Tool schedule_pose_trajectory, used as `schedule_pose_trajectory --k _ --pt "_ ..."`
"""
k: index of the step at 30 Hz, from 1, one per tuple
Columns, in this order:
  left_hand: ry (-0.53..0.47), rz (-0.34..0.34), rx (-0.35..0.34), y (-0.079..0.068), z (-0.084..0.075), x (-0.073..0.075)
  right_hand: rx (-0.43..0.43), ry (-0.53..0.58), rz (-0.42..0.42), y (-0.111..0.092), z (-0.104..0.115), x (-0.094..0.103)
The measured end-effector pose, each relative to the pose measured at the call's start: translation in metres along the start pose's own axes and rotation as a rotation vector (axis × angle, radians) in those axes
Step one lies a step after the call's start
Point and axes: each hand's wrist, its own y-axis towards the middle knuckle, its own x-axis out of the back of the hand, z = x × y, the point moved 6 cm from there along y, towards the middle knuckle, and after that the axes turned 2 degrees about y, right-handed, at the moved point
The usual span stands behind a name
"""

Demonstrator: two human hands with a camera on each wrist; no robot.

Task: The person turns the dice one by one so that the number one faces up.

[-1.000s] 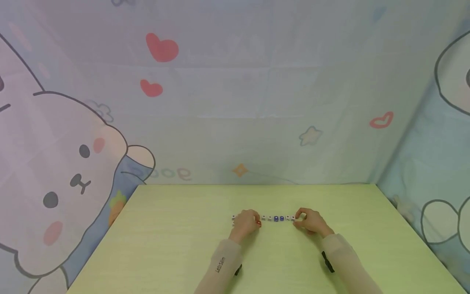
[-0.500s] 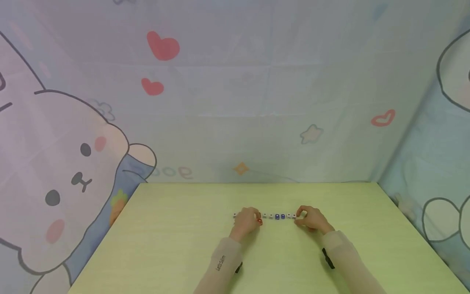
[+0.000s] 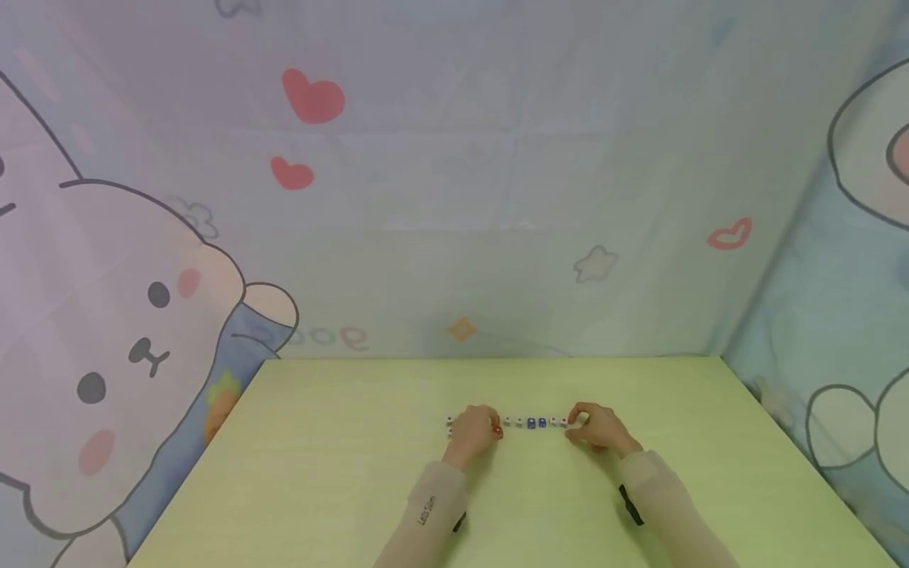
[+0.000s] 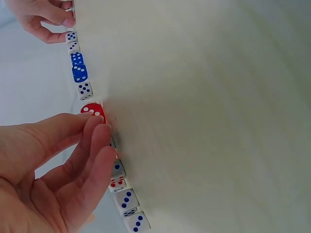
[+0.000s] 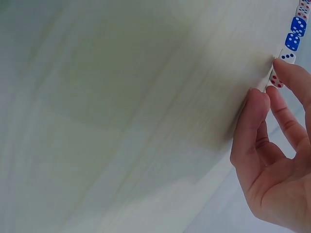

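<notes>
My left hand [image 3: 474, 432] pinches a red die [image 4: 92, 109] with white pips between thumb and fingertips, at the near side of a row of dice. Part of the row lies hidden behind this hand. At the row's right end, my right hand [image 3: 602, 428] has thumb and a finger on either side of the last white die [image 5: 276, 79], pinching it. Between the hands stand two blue dice [image 3: 536, 423] and several white ones, including a white die [image 4: 84, 91] with blue pips close to the red one.
More white dice [image 4: 126, 199] continue the line past my left hand, some stacked two high. All stand on a pale yellow-green table [image 3: 341, 473]. A patterned cloth backdrop [image 3: 426, 197] rises behind the table's far edge.
Both hands keep the same hold and place at the row. The whole head view has shifted slightly; no die has visibly moved along the row.
</notes>
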Motion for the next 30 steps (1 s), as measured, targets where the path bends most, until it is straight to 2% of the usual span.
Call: schedule_pose_trajectory --k 4,11,15,19,24,30 --pt "-0.012 -0.013 0.0 -0.001 0.0 0.001 0.012 -0.009 -0.009 -0.001 0.002 0.0" --pt "-0.045 -0.028 -0.003 -0.005 -0.003 0.013 0.03 0.013 -0.015 -0.007 0.003 0.007" --pt "-0.029 -0.058 -0.005 -0.008 0.002 0.026 0.028 0.049 -0.011 -0.011 -0.003 0.012" --pt "-0.018 -0.12 -0.024 -0.012 0.012 0.046 0.044 0.062 -0.004 -0.016 -0.006 0.021" --pt "-0.006 -0.182 -0.044 -0.019 0.029 0.069 0.122 -0.02 -0.013 -0.025 -0.003 0.032" --pt "0.112 -0.32 -0.075 -0.027 0.045 0.083 0.15 -0.213 0.012 -0.033 0.002 0.038"
